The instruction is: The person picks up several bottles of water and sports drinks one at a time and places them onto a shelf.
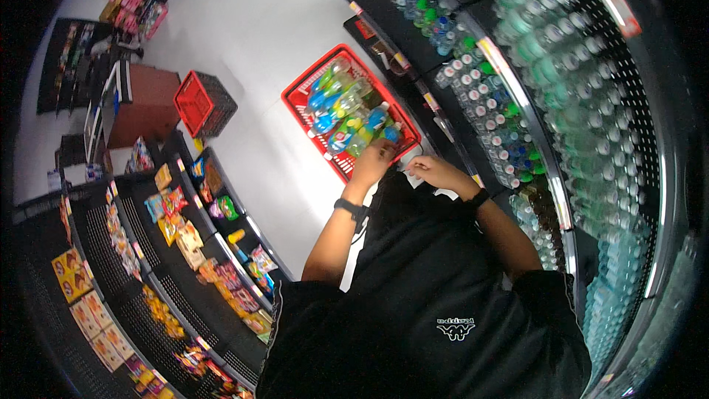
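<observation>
A red shopping basket (297, 108) stands on the pale floor in front of me, filled with a jumble of plastic bottles (341, 107) with blue, green and yellow labels. My left hand (375, 158), with a dark band on its wrist, reaches over the basket's near side. Its fingers curl around a bottle with a blue part (391, 134); the fingertips are partly hidden. Just outside the near right corner of the basket is my right hand (434, 171), fingers bent together. Anything small between those fingers cannot be made out.
Tall shelves (517, 96) packed with drink bottles rise close on my right. Snack shelves (159, 281) with colourful packets run along the left. Another red and black basket (196, 103) stands on the floor, near a brown counter (144, 103). Pink packages (144, 4) are stacked at the far left.
</observation>
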`<state>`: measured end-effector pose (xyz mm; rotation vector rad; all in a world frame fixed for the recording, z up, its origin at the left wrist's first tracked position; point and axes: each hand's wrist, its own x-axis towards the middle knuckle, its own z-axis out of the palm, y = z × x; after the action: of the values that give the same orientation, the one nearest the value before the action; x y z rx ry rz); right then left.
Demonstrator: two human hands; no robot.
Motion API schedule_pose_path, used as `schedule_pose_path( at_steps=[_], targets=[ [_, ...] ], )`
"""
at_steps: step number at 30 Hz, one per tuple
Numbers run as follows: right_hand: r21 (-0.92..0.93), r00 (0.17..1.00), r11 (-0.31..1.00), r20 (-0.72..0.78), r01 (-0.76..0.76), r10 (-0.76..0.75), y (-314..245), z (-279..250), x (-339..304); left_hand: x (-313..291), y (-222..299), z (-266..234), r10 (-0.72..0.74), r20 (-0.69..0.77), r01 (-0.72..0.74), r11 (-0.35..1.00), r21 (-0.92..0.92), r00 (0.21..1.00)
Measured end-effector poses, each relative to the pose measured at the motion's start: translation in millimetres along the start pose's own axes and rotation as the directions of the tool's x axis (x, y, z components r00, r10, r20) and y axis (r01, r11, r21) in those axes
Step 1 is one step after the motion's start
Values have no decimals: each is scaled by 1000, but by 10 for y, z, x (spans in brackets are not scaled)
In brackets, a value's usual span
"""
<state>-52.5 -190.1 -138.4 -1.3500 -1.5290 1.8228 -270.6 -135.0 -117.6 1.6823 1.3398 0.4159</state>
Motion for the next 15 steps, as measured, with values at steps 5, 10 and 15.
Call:
schedule_pose_path(
  at_steps=[5, 10, 15],
  targets=[
    [-173, 983, 983, 161, -57, 85, 243, 419, 882, 202, -1603, -127, -509, -261, 314, 782, -538, 820],
    [-598, 987, 797, 62, -83, 148, -73, 345, 1505, 685, -1599, -248, -673, -80, 321, 450, -834, 735],
    [-738, 1000, 674, 4, -16, 28, -680, 479, 2293, 619, -1827, -368, -677, 82, 267, 174, -948, 732]
  ],
)
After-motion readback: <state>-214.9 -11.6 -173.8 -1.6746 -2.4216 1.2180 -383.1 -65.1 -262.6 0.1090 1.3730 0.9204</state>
